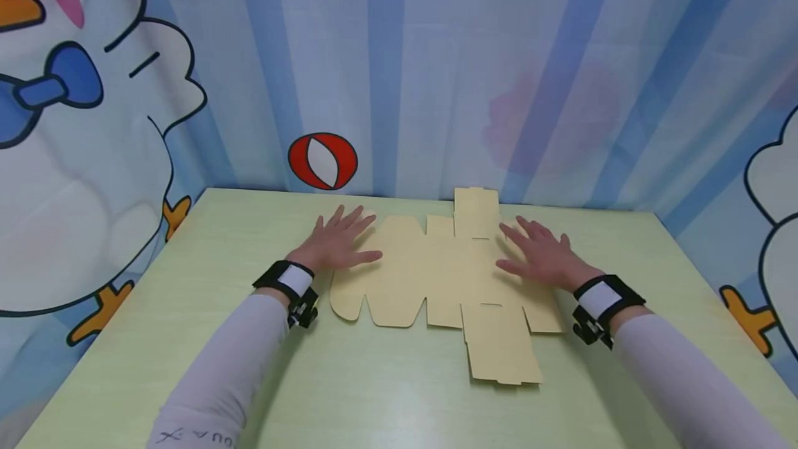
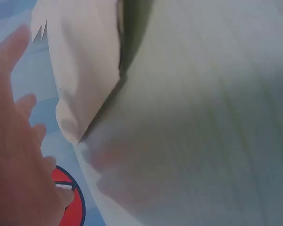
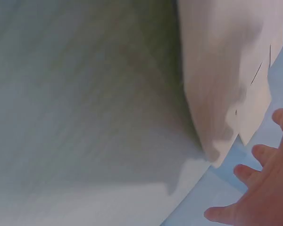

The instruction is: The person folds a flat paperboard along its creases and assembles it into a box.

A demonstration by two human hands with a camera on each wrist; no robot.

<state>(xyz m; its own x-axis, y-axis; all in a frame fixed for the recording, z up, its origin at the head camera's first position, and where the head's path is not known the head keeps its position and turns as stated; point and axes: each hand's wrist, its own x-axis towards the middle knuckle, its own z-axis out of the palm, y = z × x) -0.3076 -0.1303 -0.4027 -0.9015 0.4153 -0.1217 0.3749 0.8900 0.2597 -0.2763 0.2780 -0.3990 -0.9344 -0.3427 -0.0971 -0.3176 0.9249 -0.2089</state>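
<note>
Flat die-cut cardboard sheet (image 1: 449, 272) is laid out on the table (image 1: 386, 407), between and partly under 2 hands. Left hand (image 1: 339, 241) is spread wide over its left end, right hand (image 1: 545, 255) spread over its right; nothing is gripped by either. Whether the sheet is touched can't be told. Parts of both sheet ends are hidden by the hands. Both hands are cut off in the wrist views; lettering on the left sleeve (image 1: 218, 380) is cropped.
</note>
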